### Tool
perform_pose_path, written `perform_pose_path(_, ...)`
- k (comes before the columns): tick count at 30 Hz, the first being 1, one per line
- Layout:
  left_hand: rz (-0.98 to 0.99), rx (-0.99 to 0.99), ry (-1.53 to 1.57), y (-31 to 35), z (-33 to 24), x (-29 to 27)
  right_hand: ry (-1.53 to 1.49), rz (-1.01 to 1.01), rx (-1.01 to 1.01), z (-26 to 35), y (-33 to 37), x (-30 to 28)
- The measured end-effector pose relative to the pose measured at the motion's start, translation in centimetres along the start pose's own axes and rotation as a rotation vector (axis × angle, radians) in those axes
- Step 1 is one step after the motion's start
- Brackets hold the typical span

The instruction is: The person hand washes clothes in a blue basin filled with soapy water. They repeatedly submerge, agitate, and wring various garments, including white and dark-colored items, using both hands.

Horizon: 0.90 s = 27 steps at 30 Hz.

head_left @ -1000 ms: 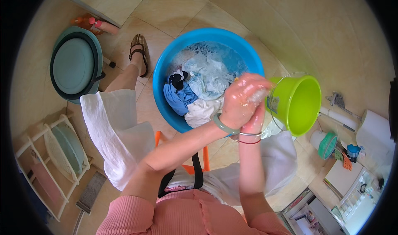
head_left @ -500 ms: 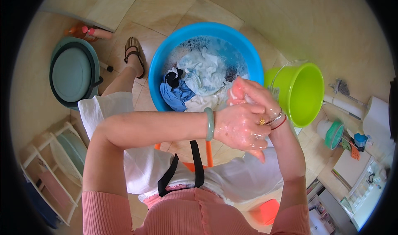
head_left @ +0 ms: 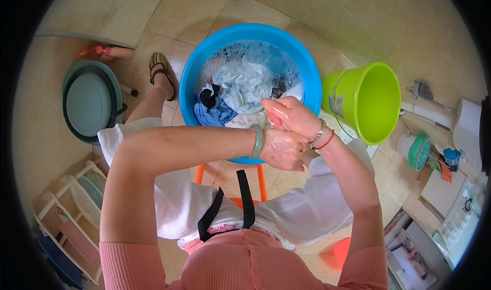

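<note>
Wet and soapy, my two hands are pressed together over the near right rim of the blue basin. My left hand, below a green bangle, has its fingers curled against the right one. My right hand lies across it, thumb on top, other fingers tucked partly behind the left; whether anything small lies between the palms is hidden. In the sudsy water rest a pale blue-white cloth, a blue cloth, and a black piece of fabric.
A lime green bucket with a wire handle stands right of the basin. On the left are a grey-green folded tub, a pink bottle and a white rack. A small bin with a green liner stands at the right.
Both hands have shifted up and slightly left, toward the basin. My right thumb now stretches over the left hand, and less lather shows. The whole view has tilted slightly.
</note>
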<state>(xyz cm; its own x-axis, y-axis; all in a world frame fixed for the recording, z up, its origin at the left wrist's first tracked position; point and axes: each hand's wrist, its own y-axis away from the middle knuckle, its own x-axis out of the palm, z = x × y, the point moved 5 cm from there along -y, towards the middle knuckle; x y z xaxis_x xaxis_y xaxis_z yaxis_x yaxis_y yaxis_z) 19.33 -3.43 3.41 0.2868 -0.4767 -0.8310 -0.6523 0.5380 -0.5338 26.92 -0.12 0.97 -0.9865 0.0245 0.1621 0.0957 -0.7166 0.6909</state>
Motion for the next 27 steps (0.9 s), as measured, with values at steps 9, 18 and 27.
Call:
perform_pose_path(9,-0.509,-0.715,0.171,4.9,8.2,-3.7,-0.788,-0.255,-0.216,1.0,-0.3,-7.1)
perform_pose_path(18,-0.199,-1.563,0.806,16.3,14.0,5.6,0.108,-1.043,-0.609,3.0,7.5,-17.7)
perform_pose_path(27,0.229,-1.524,0.112,22.5,8.9,5.9,1.032,-1.558,0.144,-4.4,11.9,-25.9)
